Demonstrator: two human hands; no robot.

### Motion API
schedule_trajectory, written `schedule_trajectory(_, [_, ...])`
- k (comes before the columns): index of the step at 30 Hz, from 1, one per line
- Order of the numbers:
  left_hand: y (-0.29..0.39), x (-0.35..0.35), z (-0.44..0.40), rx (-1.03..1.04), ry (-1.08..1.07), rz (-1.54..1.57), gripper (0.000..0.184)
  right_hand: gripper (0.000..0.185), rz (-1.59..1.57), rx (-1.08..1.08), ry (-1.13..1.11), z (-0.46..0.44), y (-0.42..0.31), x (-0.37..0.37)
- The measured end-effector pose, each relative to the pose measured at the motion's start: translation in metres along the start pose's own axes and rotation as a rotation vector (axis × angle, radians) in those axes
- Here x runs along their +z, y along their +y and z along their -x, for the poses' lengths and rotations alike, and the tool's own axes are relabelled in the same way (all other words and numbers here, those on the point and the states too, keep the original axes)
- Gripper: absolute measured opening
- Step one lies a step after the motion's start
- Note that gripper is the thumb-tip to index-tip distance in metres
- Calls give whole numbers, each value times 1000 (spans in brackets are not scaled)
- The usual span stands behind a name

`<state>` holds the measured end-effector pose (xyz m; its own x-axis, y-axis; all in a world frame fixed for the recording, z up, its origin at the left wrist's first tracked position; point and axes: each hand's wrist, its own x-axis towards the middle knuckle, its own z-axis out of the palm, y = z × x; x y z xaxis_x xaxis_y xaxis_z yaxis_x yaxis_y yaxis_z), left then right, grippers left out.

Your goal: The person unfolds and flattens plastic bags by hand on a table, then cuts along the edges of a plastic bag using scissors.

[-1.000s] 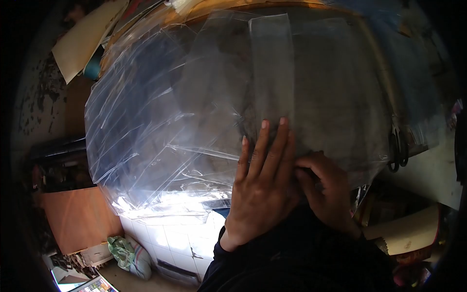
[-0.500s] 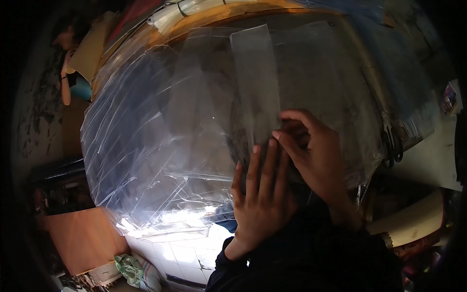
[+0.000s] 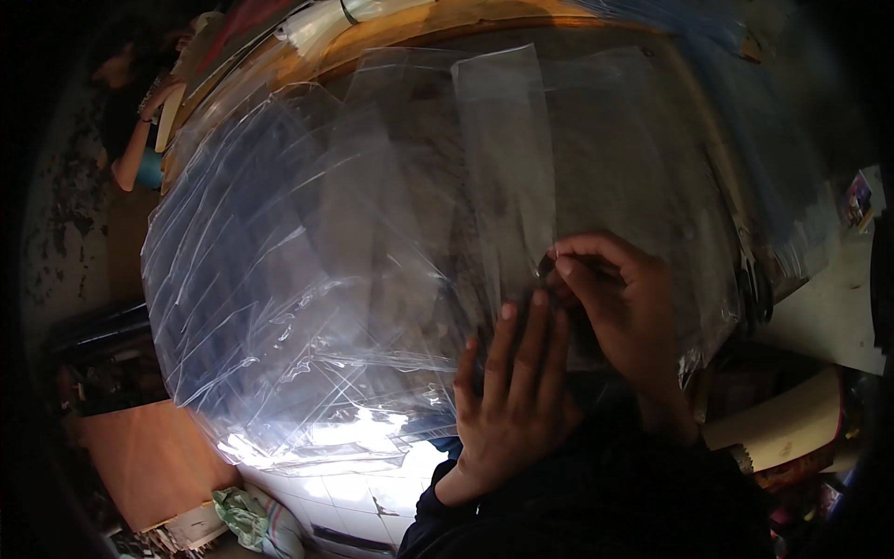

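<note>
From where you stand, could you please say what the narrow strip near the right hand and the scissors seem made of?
The strip looks like smooth, hazy plastic film: what lies beneath shows through. On the scissors, black handles look like plastic and greyish blades suggest metal; dimness hides their finish.

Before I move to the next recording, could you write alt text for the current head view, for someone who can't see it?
A person's right hand pinches the edge of a long clear strip, while the left hand rests spread on clear plastic sheeting. Black-handled scissors lie at the right; another person's arm shows at upper left.
</note>
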<state>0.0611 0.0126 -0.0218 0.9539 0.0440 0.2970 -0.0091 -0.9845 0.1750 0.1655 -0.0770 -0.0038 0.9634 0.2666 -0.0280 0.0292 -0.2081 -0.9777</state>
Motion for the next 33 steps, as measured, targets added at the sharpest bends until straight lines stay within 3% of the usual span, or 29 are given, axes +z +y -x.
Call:
schedule_trajectory(15, [0,2,1,5,39,74,49,12,132,-113,-45,3,0,-2])
schedule_trajectory(17, [-1,6,0,-62,235,217,50,16,193,-166,-125,5,0,-7])
schedule_trajectory(19, [-4,-3,-2,-31,216,251,56,20,256,-227,-198,9,-2,-11])
schedule_trajectory(21, [-5,-5,3,-123,158,425,60,39,457,-418,-306,28,-8,-14])
schedule_trajectory(22, [-4,-9,3,-165,128,424,61,60,505,-430,-370,37,-10,-16])
schedule_trajectory(25, [-6,-15,6,-242,136,511,61,74,614,-527,-281,59,-16,-21])
schedule_trajectory(26, [-13,-12,12,-312,157,702,59,82,600,-518,-301,65,-15,-24])
schedule_trajectory(27, [-14,-14,12,-308,161,704,59,82,603,-521,-298,71,-15,-25])
schedule_trajectory(29, [-12,-18,9,-460,377,1369,58,82,746,-569,-352,82,-12,-23])
schedule_trajectory(30, [-1,-32,3,-578,380,1417,67,68,715,-563,-371,86,-8,-19])
schedule_trajectory(31, [6,-39,2,-568,380,1419,67,68,717,-566,-362,89,-4,-18])
schedule_trajectory(33, [14,-47,3,-624,360,1476,66,50,899,-718,-247,93,1,-18])
